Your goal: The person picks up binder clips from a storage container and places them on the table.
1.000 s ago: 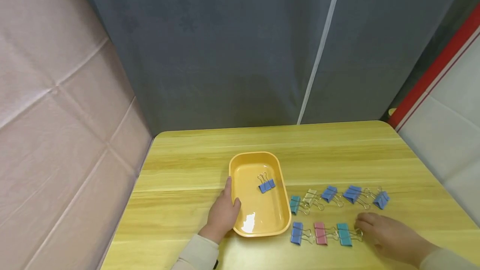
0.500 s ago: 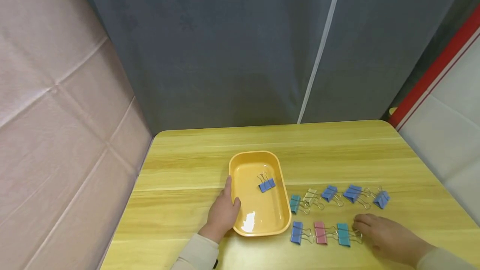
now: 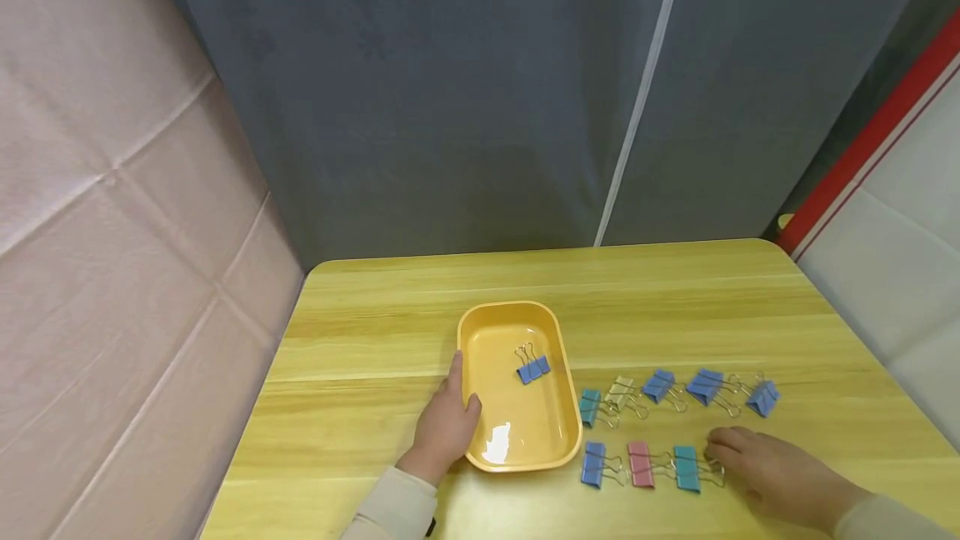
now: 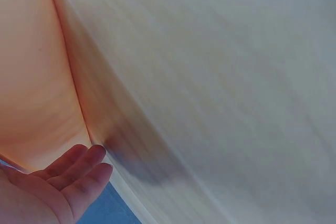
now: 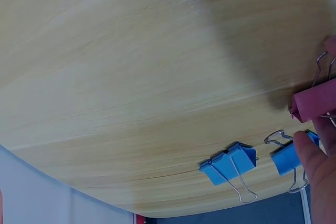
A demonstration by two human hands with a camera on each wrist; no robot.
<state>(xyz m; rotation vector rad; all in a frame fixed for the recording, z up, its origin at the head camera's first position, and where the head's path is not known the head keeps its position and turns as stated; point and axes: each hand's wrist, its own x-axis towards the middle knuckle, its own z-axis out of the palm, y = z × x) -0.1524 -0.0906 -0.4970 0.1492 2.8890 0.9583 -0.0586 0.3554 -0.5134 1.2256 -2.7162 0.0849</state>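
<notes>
My left hand (image 3: pixel 444 427) is at the near left side of a yellow tray (image 3: pixel 566 357); the thumb reaches over the rim and the fingers lie along the outer wall. In the left wrist view, fingers (image 4: pixel 84 182) touch the tray's outer side (image 4: pixel 37 77). Inside the tray lies a blue binder clip (image 3: pixel 533 370). My right hand (image 3: pixel 780 465) has its fingers bent beside a teal binder clip (image 3: pixel 687 468). The right wrist view has it holding a pink binder clip (image 5: pixel 315 99), which the hand hides from the head view.
Binder clips lie in two rows right of the tray: a blue one (image 3: pixel 593 465) and a pink one (image 3: pixel 641 465) in the near row, teal (image 3: pixel 590 408), yellow (image 3: pixel 619 392) and several blue ones farther back. A dark curtain (image 3: pixel 450 107) hangs behind the wooden table (image 3: pixel 360 373).
My right hand has shifted very slightly to the left, close to the teal clip's handles. The left hand and the tray stay put.
</notes>
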